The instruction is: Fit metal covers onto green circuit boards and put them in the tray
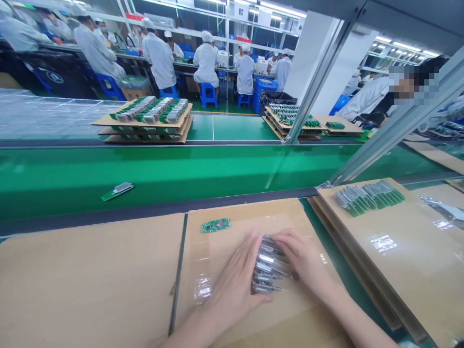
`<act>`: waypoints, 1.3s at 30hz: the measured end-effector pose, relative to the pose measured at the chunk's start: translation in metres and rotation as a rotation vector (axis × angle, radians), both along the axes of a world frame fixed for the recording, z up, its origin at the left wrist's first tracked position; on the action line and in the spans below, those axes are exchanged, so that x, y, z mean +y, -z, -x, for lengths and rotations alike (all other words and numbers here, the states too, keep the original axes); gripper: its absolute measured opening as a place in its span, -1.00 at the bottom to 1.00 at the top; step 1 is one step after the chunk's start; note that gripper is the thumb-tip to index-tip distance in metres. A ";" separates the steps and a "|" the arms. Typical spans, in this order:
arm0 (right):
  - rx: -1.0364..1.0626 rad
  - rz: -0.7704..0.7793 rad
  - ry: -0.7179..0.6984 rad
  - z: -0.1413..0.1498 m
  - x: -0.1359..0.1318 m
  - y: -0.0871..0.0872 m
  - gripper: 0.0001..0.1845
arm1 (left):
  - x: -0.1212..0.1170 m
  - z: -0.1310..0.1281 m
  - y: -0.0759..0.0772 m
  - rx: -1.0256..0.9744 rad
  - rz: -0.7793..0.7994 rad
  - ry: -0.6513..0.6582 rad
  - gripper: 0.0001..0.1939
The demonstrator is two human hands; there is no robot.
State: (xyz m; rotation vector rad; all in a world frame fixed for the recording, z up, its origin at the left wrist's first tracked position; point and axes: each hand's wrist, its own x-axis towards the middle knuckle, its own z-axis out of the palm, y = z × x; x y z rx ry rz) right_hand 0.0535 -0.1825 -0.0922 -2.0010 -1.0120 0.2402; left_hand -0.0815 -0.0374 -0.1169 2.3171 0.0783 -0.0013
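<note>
A row of several circuit boards with silvery metal parts (266, 266) stands packed together on a taped cardboard sheet (232, 261) in front of me. My left hand (237, 278) is closed along the left side of the row, its thumb at the near end. At the far right end, the bent fingers of my right hand (302, 256) press on the same boards. Parts of the row are hidden behind my fingers. A single green circuit board (216, 225) lies flat on the sheet, beyond my left hand.
A green conveyor belt (217, 166) runs across ahead, carrying one board with a metal part (118, 191). To the right, stacked cardboard (362, 241) bears a row of boards (369, 197) and tweezers (442, 208). Loaded stacks (145, 118) stand beyond the belt. A metal post (319, 77) rises at right.
</note>
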 end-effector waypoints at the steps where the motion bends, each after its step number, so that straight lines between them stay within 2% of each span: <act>1: -0.013 -0.009 -0.004 0.000 0.000 0.001 -0.73 | 0.000 -0.001 0.000 -0.004 0.002 0.008 0.28; 6: 0.080 -0.022 -0.066 -0.004 0.000 0.004 -0.75 | -0.001 -0.004 -0.002 0.020 0.008 0.013 0.33; 8: 0.143 -0.015 -0.038 -0.004 -0.001 0.005 -0.75 | -0.001 -0.006 -0.004 0.058 0.012 0.023 0.31; 10: 0.213 -0.041 0.089 0.000 -0.002 0.007 -0.73 | -0.002 -0.008 -0.007 0.090 0.021 0.037 0.26; 14: 0.431 -0.179 0.461 0.023 0.005 0.010 -0.57 | -0.004 -0.009 -0.011 0.141 0.033 0.048 0.24; 16: 0.499 -0.245 0.568 0.037 0.013 0.011 -0.56 | -0.005 -0.010 -0.010 0.149 0.026 0.062 0.26; 21: 0.517 -0.383 0.637 0.053 0.032 0.014 -0.60 | -0.010 -0.012 -0.007 0.146 0.031 0.105 0.25; 24: 0.503 -0.359 0.633 0.048 0.029 0.011 -0.60 | -0.010 -0.011 -0.007 0.147 0.072 0.100 0.25; 27: 0.454 -0.214 0.505 0.036 0.015 0.004 -0.53 | -0.002 -0.009 -0.008 0.161 0.218 0.076 0.33; 28: 0.427 -0.130 0.408 0.032 0.010 0.002 -0.45 | 0.002 -0.008 -0.008 0.156 0.310 0.056 0.39; 30: 0.325 0.071 0.185 0.025 0.003 -0.001 -0.16 | 0.010 -0.009 -0.008 0.080 0.556 -0.027 0.41; 32: 0.162 0.258 0.010 0.023 0.002 -0.001 0.16 | 0.017 -0.011 -0.009 -0.055 0.801 -0.153 0.23; 34: -0.010 0.386 -0.096 0.026 0.005 0.000 0.30 | 0.021 -0.014 -0.012 -0.165 0.935 -0.281 -0.04; 36: -0.129 0.471 -0.179 0.032 0.011 0.001 0.31 | 0.023 -0.017 -0.014 -0.193 0.964 -0.360 -0.21; 39: -0.216 0.550 -0.255 0.039 0.018 -0.002 0.22 | 0.022 -0.018 -0.016 -0.180 0.962 -0.406 -0.31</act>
